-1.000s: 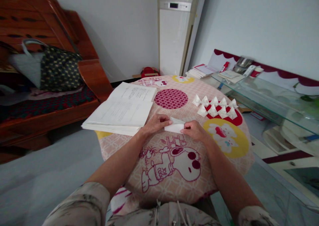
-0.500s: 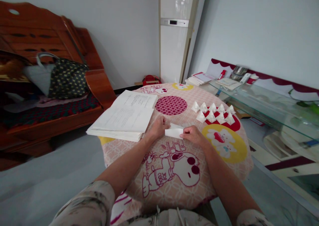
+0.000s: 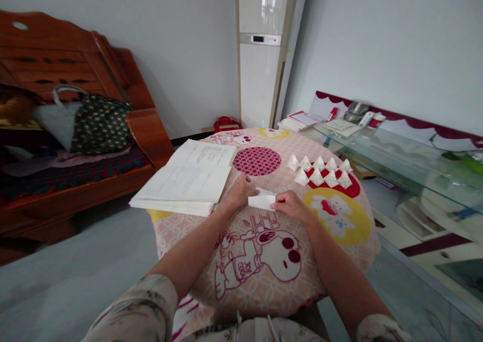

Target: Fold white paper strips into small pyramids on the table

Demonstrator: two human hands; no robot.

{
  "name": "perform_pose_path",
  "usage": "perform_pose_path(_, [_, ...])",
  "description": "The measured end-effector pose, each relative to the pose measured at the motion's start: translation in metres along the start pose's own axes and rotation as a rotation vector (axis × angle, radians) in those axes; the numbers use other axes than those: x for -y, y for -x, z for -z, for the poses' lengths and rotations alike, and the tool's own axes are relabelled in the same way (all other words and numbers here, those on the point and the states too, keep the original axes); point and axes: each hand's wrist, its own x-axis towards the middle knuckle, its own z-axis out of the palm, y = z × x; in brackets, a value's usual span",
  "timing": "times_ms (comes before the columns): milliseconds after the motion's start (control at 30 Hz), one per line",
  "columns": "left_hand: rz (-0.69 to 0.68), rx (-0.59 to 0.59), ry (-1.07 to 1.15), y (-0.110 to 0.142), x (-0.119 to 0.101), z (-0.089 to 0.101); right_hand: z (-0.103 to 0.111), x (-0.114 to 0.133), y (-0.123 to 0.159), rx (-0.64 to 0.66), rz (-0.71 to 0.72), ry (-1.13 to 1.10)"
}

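Observation:
Between my hands, a small folded piece of white paper [image 3: 260, 201] lies low over the round table. My right hand [image 3: 290, 204] pinches its right end between thumb and fingers. At the paper's left end is my left hand [image 3: 240, 193], fingers curled in and pressed on the paper; the fingertips are partly hidden. To the right stand several folded white paper pyramids [image 3: 317, 177] in two rows. Left of my hands lies an open stack of printed paper [image 3: 184, 178], its pages spread flat.
A patterned cloth [image 3: 260, 286] covers the round table. On the right is a glass-topped stand [image 3: 400, 156] with books [image 3: 300, 120] and small items. A wooden bench [image 3: 141, 136] holding a dark patterned bag [image 3: 100, 123] stands left. A tall white air conditioner [image 3: 260, 75] is behind.
My left hand has drawn from a flat pinch over the paper's top left into a curled grip at its left end. My right hand keeps its hold. The view has tilted up.

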Motion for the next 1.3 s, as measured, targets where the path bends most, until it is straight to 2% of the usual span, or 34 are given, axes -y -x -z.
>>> perform_pose_path(300, [-0.003,0.057,-0.049,0.0017,-0.0035,0.0016,-0.0017,-0.0044,-0.0015,-0.011,0.026,0.003])
perform_pose_path(833, [-0.039,0.044,-0.092,-0.0016,0.0043,-0.0024,-0.0012,-0.0026,-0.0007,-0.014,0.027,0.030])
perform_pose_path(1067, [-0.046,-0.005,-0.173,-0.0010,0.0053,-0.0038,-0.0011,-0.0040,0.0003,-0.011,0.022,0.017])
perform_pose_path(1300, [-0.075,0.054,-0.065,0.0021,0.0016,0.0002,-0.0013,-0.0031,0.0004,-0.012,0.034,0.013])
